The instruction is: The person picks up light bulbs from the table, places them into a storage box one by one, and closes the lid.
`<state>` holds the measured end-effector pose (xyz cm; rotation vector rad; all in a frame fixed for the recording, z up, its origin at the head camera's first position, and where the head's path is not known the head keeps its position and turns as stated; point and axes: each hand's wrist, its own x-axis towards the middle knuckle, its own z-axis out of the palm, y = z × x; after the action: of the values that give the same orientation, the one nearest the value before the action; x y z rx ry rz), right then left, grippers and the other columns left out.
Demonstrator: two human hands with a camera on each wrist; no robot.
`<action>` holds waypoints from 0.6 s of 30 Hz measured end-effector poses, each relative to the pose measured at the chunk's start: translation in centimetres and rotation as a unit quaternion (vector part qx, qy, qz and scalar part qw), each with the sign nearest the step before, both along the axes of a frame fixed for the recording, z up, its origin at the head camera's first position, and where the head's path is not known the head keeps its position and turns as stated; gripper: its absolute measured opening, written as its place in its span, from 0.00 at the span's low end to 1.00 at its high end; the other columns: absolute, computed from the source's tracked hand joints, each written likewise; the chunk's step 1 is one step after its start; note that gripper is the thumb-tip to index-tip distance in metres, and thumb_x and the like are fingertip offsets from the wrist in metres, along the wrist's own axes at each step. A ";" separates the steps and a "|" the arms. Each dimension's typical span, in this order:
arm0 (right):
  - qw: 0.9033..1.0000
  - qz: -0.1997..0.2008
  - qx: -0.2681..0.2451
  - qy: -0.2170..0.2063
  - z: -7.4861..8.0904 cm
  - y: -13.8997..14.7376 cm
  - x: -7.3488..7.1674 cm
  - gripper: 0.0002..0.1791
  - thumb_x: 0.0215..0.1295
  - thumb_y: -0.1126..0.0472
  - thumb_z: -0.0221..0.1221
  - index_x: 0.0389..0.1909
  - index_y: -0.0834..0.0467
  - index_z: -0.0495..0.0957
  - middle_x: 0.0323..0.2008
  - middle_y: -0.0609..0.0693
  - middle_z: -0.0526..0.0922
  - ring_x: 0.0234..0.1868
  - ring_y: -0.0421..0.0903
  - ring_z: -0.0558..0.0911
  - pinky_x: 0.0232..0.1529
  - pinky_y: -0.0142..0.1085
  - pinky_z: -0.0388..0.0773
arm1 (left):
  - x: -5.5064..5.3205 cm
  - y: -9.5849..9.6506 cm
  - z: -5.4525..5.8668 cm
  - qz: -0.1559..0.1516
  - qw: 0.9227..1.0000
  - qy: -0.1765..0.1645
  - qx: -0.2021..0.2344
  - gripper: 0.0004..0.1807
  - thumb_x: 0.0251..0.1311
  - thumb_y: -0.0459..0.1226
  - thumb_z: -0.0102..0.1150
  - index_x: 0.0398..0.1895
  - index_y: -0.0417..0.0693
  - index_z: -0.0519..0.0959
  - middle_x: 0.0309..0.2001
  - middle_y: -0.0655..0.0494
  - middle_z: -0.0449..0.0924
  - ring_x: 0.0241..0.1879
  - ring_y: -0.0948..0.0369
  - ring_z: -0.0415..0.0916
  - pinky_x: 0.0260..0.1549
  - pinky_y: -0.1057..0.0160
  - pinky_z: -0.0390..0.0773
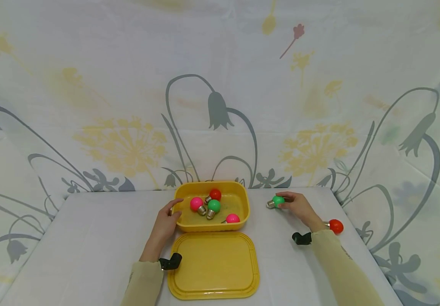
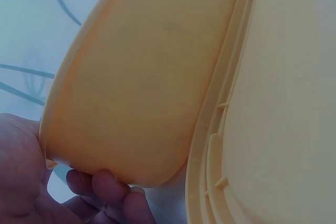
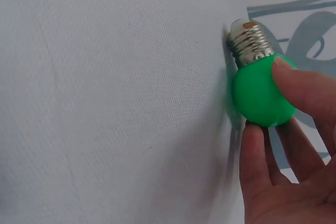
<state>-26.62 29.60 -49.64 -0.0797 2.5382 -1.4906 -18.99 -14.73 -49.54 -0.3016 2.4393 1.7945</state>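
Observation:
At the left end of the yellow plastic box [image 1: 215,228], my left hand [image 1: 165,222] grips the rim; in the left wrist view the fingers [image 2: 111,183] curl against the outer wall. Inside the box lie a red bulb [image 1: 215,194], a green bulb [image 1: 214,205] and two pink bulbs, one [image 1: 196,204] left of centre and the other [image 1: 233,218] near the front right. Right of the box, my right hand [image 1: 299,207] pinches another green light bulb [image 3: 264,92] between thumb and fingers. Its metal screw base [image 3: 248,40] points away from the palm.
A flat yellow lid [image 1: 214,265] lies in front of the box, its edge close to the box wall. Beside my right forearm lies a red-orange bulb [image 1: 336,226], partly hidden by the wrist. A flower-patterned white cloth [image 1: 212,140] hangs behind the white table [image 1: 101,238].

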 end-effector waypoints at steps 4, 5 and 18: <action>1.000 -0.010 -0.015 0.004 -0.4 -0.1 0.1 0.25 0.61 0.67 0.67 0.61 0.66 0.77 0.57 0.64 0.79 0.56 0.56 0.77 0.46 0.26 0.74 | 0.0 -0.1 0.0 -0.002 1.000 0.002 0.005 0.24 0.71 0.32 0.48 0.69 0.52 0.71 0.75 0.42 0.55 0.75 0.44 0.47 0.70 0.44 0.53; 1.000 -0.014 -0.018 0.006 -0.5 -0.1 0.1 0.26 0.62 0.67 0.66 0.61 0.67 0.76 0.58 0.64 0.79 0.57 0.57 0.77 0.46 0.25 0.74 | 0.0 -0.1 -0.1 -0.002 1.000 0.003 0.004 0.24 0.71 0.32 0.48 0.69 0.53 0.71 0.75 0.42 0.55 0.75 0.44 0.47 0.70 0.44 0.53; 0.999 -0.036 0.000 0.017 -0.2 -1.0 0.5 0.25 0.63 0.67 0.65 0.61 0.68 0.75 0.58 0.66 0.78 0.58 0.60 0.77 0.48 0.28 0.73 | -0.2 -0.1 -0.3 -0.004 1.000 0.006 0.002 0.23 0.72 0.32 0.48 0.69 0.53 0.71 0.75 0.42 0.55 0.75 0.45 0.48 0.70 0.44 0.55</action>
<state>-26.12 28.62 -49.83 -0.0136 2.5950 -1.5274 -19.20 -14.79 -49.87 -0.2821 2.4412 1.8037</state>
